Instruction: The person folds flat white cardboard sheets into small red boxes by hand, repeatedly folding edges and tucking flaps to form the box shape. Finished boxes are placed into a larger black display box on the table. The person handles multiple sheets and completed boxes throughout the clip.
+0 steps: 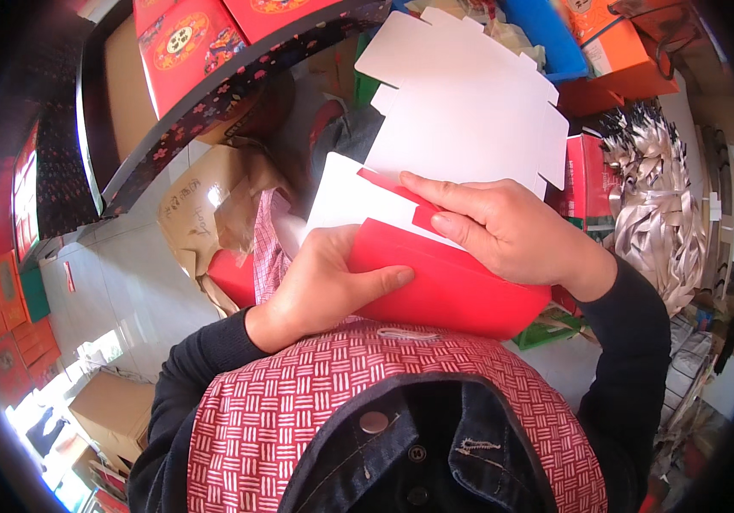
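Close in front of my apron, both hands are on a red cardboard box (461,278) with a white inside, partly folded. My left hand (316,278) grips its left end; the thumb lies on the red front panel, and the other fingers are mostly hidden behind it. From the right, my right hand (508,227) pinches a narrow red flap along the upper edge, index finger stretched along it and thumb beside it. A white panel (337,192) sticks up past the left end. Just beyond lies a flat white die-cut cardboard blank (470,111) with notched edges.
Printed red boxes (183,47) sit on a dark flowered surface at upper left. A blue crate (547,34) and orange boxes (624,64) stand at upper right. Bundled beige ribbons (654,205) hang at right. Brown paper (204,201) lies left, a carton (115,410) lower left.
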### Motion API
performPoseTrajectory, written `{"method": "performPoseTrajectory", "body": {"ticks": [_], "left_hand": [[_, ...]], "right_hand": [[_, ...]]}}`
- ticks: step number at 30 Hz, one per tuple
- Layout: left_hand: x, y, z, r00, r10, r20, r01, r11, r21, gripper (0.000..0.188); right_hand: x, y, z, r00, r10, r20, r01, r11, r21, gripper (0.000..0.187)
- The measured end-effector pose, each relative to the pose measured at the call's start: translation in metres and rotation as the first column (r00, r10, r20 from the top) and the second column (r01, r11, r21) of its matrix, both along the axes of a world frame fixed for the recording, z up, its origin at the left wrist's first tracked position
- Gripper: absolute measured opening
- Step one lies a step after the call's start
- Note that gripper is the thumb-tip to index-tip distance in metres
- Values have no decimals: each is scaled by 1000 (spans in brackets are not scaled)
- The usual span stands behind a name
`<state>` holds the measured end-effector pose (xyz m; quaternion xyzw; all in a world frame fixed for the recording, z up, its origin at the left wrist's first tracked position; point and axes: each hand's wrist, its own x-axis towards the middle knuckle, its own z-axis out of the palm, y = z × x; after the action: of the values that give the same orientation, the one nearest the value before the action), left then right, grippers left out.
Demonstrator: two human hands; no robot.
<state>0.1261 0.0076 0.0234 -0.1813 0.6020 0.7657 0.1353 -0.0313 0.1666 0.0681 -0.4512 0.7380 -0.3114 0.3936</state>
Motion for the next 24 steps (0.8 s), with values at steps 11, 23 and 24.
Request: {"method": "performPoseTrajectory", "body": {"ticks": [11, 23, 24], "left_hand": [[1, -4, 0, 999, 26, 27, -27, 1000, 7, 24], [6, -7, 2, 978, 171, -123, -164, 984, 67, 18], [6, -9, 2, 980, 162, -112, -157, 986, 55, 18]], "right_hand": [[23, -2, 1, 978, 6, -211, -30, 993, -110, 41], [24, 5, 10, 985, 100, -142, -114, 989, -98, 42], [18, 9, 16, 988, 135, -81, -143, 985, -97, 43]]}}
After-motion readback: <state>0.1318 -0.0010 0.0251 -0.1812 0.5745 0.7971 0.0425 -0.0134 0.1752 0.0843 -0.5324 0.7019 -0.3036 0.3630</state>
